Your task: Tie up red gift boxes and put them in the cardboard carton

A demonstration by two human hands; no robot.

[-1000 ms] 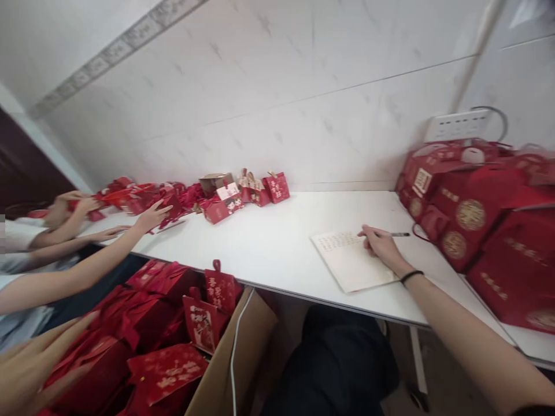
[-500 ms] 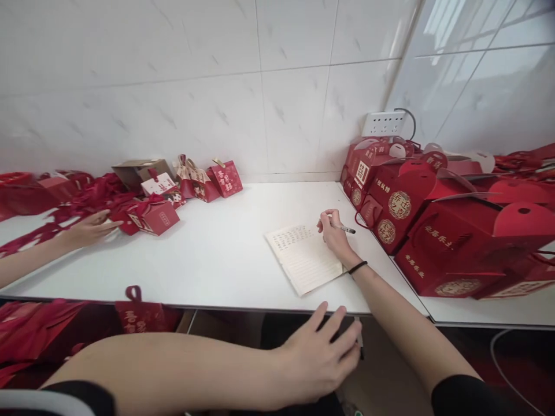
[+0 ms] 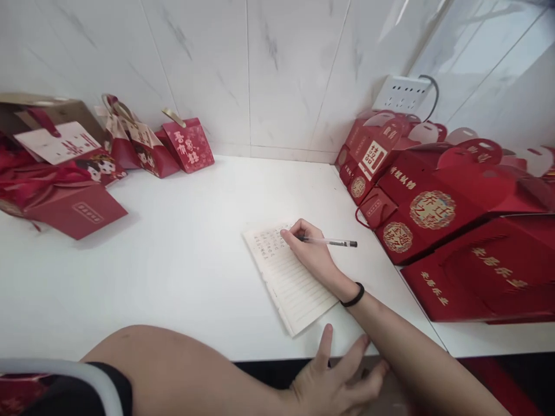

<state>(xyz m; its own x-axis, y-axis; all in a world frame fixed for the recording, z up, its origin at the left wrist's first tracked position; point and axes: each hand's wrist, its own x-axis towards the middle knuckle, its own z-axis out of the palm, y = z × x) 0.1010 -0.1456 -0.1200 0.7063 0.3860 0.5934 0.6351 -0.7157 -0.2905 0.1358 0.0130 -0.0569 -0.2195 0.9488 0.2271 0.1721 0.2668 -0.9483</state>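
My right hand [image 3: 313, 249] rests on the upper part of a lined notebook page [image 3: 299, 292], its fingers closed round a clear pen with a black cap end [image 3: 338, 242]. The pen's tip is hidden behind my fingers. Rows of handwriting fill the top left of the page, with bare lines below. My left hand [image 3: 340, 375] is at the table's front edge, below the notebook's near corner. It holds nothing, and its fingers are spread; I cannot tell whether they touch the tabletop.
Red gift boxes [image 3: 433, 211] with gold lettering are piled along the right, below a white power strip [image 3: 401, 93] at the tiled wall. At left stand several small gift boxes [image 3: 191, 147] and a ribboned red box [image 3: 87, 211]. The white tabletop [image 3: 173, 260] lies between.
The view has come closer to the notebook. My right hand has moved left over the writing, and my left hand is nearer the table edge. Another person's hand at left has gone out of view.
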